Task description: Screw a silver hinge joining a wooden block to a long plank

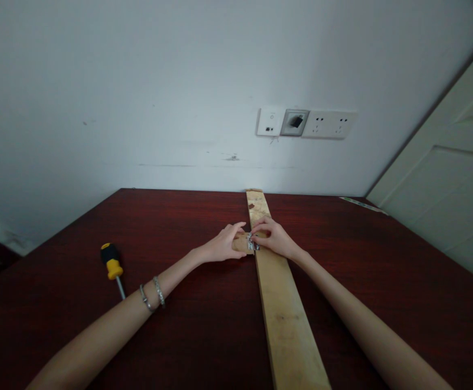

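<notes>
A long pale wooden plank (287, 314) lies across the dark red table, running from the near edge toward the wall. Against its left side sits a short wooden piece (240, 244), held between the thumb and fingers of my left hand (220, 246). Where the two pieces meet, a small shiny metal fitting (250, 245) shows; its exact kind is too small to tell. My right hand (277, 238) rests over the plank, its thumb and fingertips pinched together at the fitting. What those fingertips hold, if anything, is hidden.
A black-and-yellow screwdriver (112, 262) lies left of my left forearm, its shaft tip hidden behind the arm. At the back, the table (179, 208) meets a white wall with sockets (329, 124). A thin pale strip (363, 205) lies at the back right, near a white door (451, 179).
</notes>
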A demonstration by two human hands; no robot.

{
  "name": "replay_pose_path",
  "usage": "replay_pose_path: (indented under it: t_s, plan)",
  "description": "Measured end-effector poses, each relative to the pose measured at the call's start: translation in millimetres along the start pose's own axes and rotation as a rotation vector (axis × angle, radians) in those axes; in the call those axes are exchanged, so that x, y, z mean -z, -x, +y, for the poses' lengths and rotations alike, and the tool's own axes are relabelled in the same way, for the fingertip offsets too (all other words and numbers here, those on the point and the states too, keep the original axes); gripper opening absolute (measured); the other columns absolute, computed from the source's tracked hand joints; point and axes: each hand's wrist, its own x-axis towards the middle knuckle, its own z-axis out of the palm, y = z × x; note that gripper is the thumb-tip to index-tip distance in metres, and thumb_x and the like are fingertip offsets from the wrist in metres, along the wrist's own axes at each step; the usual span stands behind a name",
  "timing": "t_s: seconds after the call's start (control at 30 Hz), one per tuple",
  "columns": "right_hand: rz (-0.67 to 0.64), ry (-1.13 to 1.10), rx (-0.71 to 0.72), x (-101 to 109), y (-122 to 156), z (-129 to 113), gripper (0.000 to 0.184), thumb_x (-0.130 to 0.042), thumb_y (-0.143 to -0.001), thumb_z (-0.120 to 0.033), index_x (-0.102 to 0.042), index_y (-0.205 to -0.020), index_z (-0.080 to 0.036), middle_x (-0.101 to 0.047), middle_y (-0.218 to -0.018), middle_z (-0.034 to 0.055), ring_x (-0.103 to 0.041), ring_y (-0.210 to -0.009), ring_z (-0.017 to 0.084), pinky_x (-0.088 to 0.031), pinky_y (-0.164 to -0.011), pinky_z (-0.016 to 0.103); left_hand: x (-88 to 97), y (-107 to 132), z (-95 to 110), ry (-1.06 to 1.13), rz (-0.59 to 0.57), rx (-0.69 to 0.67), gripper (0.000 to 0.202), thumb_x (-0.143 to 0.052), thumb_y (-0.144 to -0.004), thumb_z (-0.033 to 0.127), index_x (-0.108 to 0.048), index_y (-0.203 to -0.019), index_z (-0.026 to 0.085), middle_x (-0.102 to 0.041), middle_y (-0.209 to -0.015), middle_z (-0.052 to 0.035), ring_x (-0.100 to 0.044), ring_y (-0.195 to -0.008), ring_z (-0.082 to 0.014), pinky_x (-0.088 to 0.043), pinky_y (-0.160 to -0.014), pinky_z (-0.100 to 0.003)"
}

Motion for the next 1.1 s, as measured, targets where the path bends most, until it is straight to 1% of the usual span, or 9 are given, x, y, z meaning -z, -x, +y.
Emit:
replay_pose_path:
  t_s: [0.1,0.23,0.3,0.47,0.57,0.73,0.93,1.1]
  plan:
    - [0.020,-0.010,-0.011,5,-1,1,0.010,-0.065,-0.076,-0.024,-0.072,-0.083,-0.022,-0.062,-0.095,0.0046,-0.059,-0.091,0.019,-0.045,-0.083,0.034,0.3,0,0,0.002,-0.006,0.003,0.084,-0.074,-0.068,0.032,-0.030,-0.137,0.018,-0.049,-0.125,-0.0156,-0.048,-0.117,-0.0296,-0.035,-0.101,-0.048]
    - [0.114,-0.021,-0.060,15,-2,5,0.015,-0.060,-0.079,-0.029,-0.071,-0.084,-0.020,-0.064,-0.092,0.0062,-0.059,-0.084,0.018,-0.045,-0.068,0.030,1.3,0,1,0.003,-0.020,0.000,0.084,-0.073,-0.069,0.030,-0.028,-0.138,0.014,-0.048,-0.125,-0.0171,-0.046,-0.118,-0.0296,-0.034,-0.102,-0.046]
    - [0.148,-0.019,-0.070,21,-2,7,0.018,-0.058,-0.080,-0.031,-0.071,-0.083,-0.019,-0.065,-0.092,0.0070,-0.059,-0.083,0.019,-0.044,-0.065,0.029,1.5,0,1,0.002,-0.021,0.003,0.085,-0.074,-0.068,0.030,-0.028,-0.138,0.015,-0.049,-0.125,-0.0165,-0.046,-0.118,-0.0297,-0.033,-0.102,-0.047]
    - [0.167,0.010,-0.064,30,-1,9,0.019,-0.056,-0.081,-0.031,-0.070,-0.083,-0.018,-0.066,-0.092,0.0080,-0.060,-0.085,0.019,-0.044,-0.068,0.030,1.4,0,1,-0.006,-0.022,0.007,0.085,-0.074,-0.068,0.031,-0.029,-0.138,0.016,-0.049,-0.125,-0.0154,-0.047,-0.117,-0.0297,-0.033,-0.102,-0.047]
    - [0.166,0.020,-0.057,33,-1,6,0.018,-0.056,-0.081,-0.030,-0.070,-0.083,-0.018,-0.066,-0.092,0.0078,-0.060,-0.087,0.019,-0.045,-0.071,0.031,1.3,0,0,-0.004,-0.021,0.001,0.085,-0.074,-0.069,0.030,-0.028,-0.139,0.016,-0.049,-0.126,-0.0155,-0.047,-0.118,-0.0292,-0.033,-0.103,-0.046]
    - [0.184,0.022,-0.060,39,-2,-1,0.017,-0.057,-0.081,-0.029,-0.070,-0.083,-0.018,-0.066,-0.092,0.0077,-0.061,-0.088,0.019,-0.047,-0.075,0.032,0.7,0,-1,0.005,-0.020,-0.004,0.088,-0.075,-0.068,0.031,-0.027,-0.140,0.018,-0.049,-0.127,-0.0149,-0.045,-0.119,-0.0298,-0.033,-0.102,-0.047]
    - [0.222,0.016,-0.030,45,-5,-16,0.016,-0.057,-0.081,-0.029,-0.070,-0.082,-0.018,-0.067,-0.090,0.0075,-0.061,-0.087,0.019,-0.047,-0.075,0.033,-0.5,0,-2,-0.011,-0.021,0.017,0.090,-0.075,-0.067,0.031,-0.027,-0.141,0.017,-0.050,-0.125,-0.0159,-0.048,-0.117,-0.0307,-0.033,-0.102,-0.048]
    - [0.188,-0.002,0.015,43,-9,-37,0.015,-0.057,-0.082,-0.027,-0.069,-0.084,-0.018,-0.066,-0.092,0.0072,-0.061,-0.085,0.017,-0.046,-0.071,0.030,-1.1,0,-2,0.000,-0.006,0.019,0.091,-0.077,-0.066,0.032,-0.028,-0.141,0.019,-0.051,-0.126,-0.0156,-0.049,-0.117,-0.0311,-0.033,-0.102,-0.050]
